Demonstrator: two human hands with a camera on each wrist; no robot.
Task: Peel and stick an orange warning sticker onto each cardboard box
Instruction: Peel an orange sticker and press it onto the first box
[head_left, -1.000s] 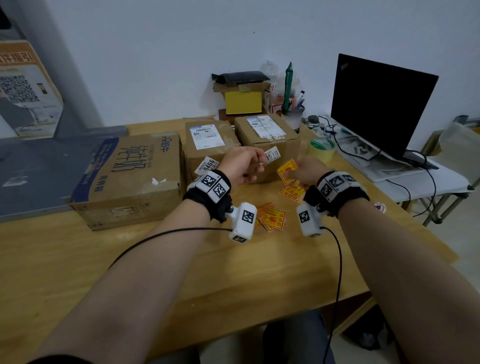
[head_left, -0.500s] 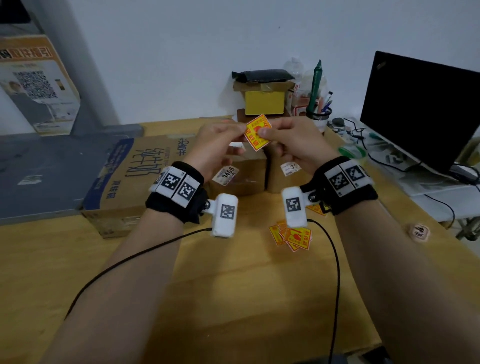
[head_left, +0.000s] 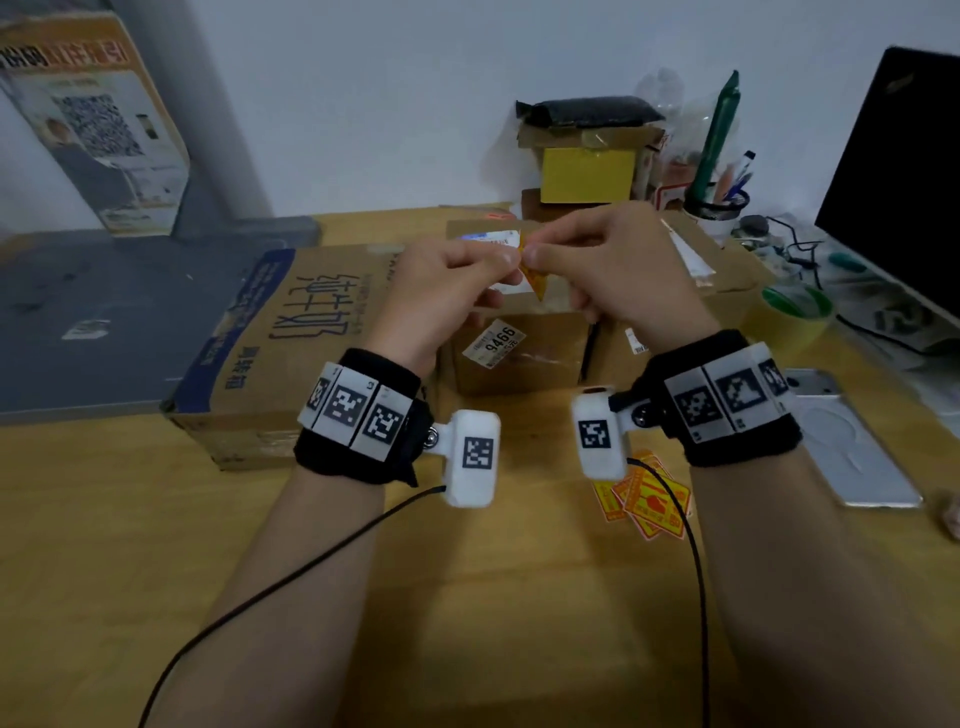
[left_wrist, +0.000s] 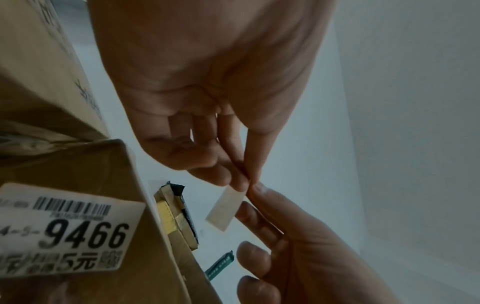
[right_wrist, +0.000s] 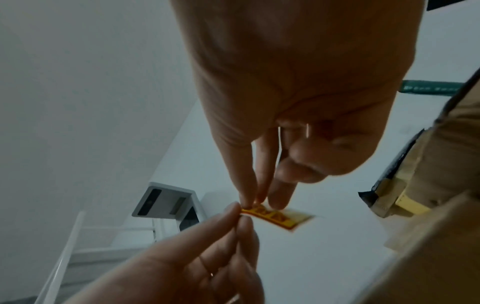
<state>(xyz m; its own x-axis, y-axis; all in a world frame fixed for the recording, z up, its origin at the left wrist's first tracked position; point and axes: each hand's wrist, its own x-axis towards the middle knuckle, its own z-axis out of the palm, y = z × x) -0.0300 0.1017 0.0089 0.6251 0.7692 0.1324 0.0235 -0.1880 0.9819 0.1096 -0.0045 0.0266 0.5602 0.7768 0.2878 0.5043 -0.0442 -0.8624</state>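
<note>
Both hands pinch one orange warning sticker (head_left: 535, 278) in the air above the middle cardboard box (head_left: 519, 358) with the 9466 label. My left hand (head_left: 447, 291) holds its left corner, my right hand (head_left: 613, 260) the same corner from the right. The left wrist view shows the sticker's pale back (left_wrist: 224, 207); the right wrist view shows its printed orange face (right_wrist: 278, 217). A large printed box (head_left: 291, 332) lies to the left, and a third box (head_left: 722, 270) stands to the right. Several loose stickers (head_left: 649, 499) lie on the table under my right wrist.
A black monitor (head_left: 898, 182) stands at the right, with cables and a green tape roll (head_left: 797, 306) before it. A phone (head_left: 852, 441) lies flat at the right. A yellow box stack (head_left: 587, 166) and a pen cup (head_left: 719, 202) line the back wall. A grey surface (head_left: 104, 322) adjoins the wooden table (head_left: 467, 597).
Both hands lifted a sticker from the table up over the boxes. Since half a second ago the sticker turned from face-on to edge-on, both hands pinching at one corner.
</note>
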